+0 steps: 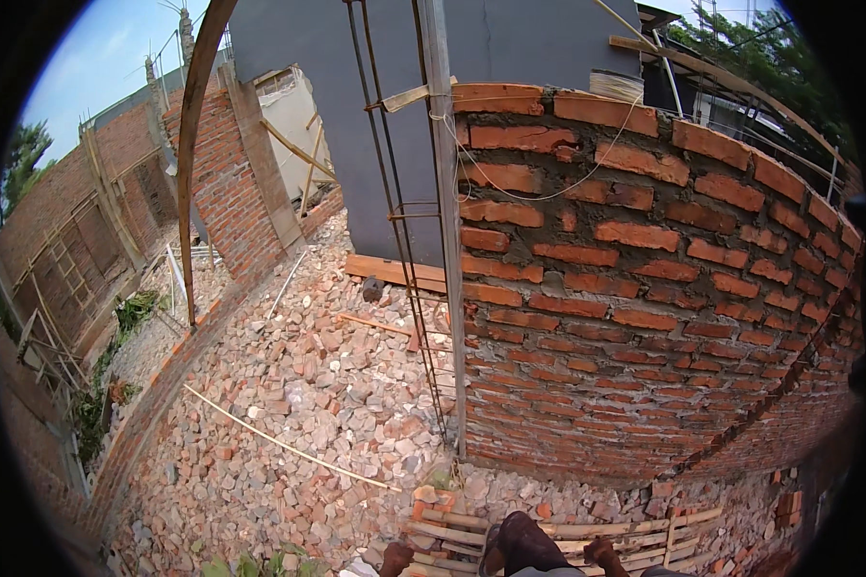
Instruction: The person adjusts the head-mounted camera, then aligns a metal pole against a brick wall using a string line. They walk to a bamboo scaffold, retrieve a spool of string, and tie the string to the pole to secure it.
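My left hand (395, 558) shows at the lower edge, its fingers curled in, with nothing visible in it. My right hand (602, 554) hangs to the right of my dark-clothed leg (527, 544), also curled, and no object shows in it. Both are above a platform of bamboo poles (635, 528) and apart from the wall. Ahead on the right stands a red brick wall (635, 260) with rough grey mortar joints. A thin string (539, 197) loops across its upper left part.
An upright wooden post (445, 221) and a tall steel rebar cage (394, 216) stand at the wall's left end. Broken brick rubble (308, 385) covers the ground, with a bamboo strip (289, 438) on it. A low brick wall (154, 394) runs along the left.
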The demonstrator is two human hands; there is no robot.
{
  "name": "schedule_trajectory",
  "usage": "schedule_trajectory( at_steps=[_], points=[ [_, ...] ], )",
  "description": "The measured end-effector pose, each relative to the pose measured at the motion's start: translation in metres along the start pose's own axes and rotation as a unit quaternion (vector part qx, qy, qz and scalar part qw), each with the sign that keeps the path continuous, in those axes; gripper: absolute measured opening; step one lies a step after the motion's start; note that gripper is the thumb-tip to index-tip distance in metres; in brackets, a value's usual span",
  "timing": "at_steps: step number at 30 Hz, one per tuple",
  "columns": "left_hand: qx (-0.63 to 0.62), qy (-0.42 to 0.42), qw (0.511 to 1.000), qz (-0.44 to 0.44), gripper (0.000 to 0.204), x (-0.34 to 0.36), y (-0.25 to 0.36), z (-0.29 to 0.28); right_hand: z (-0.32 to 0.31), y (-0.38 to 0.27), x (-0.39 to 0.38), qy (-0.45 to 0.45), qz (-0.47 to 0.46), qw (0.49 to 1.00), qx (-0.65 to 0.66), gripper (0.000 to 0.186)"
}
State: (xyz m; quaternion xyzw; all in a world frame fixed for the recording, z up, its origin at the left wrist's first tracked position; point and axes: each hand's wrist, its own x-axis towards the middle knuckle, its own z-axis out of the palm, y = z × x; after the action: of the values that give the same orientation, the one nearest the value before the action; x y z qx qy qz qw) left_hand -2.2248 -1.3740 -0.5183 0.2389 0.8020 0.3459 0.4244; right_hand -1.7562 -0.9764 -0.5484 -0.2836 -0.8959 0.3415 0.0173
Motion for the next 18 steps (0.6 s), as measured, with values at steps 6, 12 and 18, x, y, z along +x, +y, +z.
schedule_trajectory(
  at_steps=[6,12,18],
  points=[
    [-0.012,0.094,0.995,-0.022,0.027,0.04,0.147,-0.056,-0.028,0.003,0.026,0.073,-0.113,0.988,-0.082,0.032],
    [-0.014,0.137,0.988,0.069,0.016,0.036,0.184,-0.066,-0.074,-0.034,0.085,0.022,0.07,0.995,0.066,0.017],
    [0.183,0.021,0.955,0.232,0.017,0.016,0.13,-0.064,-0.199,-0.18,0.17,0.057,0.286,0.934,0.207,0.024]
  ],
)
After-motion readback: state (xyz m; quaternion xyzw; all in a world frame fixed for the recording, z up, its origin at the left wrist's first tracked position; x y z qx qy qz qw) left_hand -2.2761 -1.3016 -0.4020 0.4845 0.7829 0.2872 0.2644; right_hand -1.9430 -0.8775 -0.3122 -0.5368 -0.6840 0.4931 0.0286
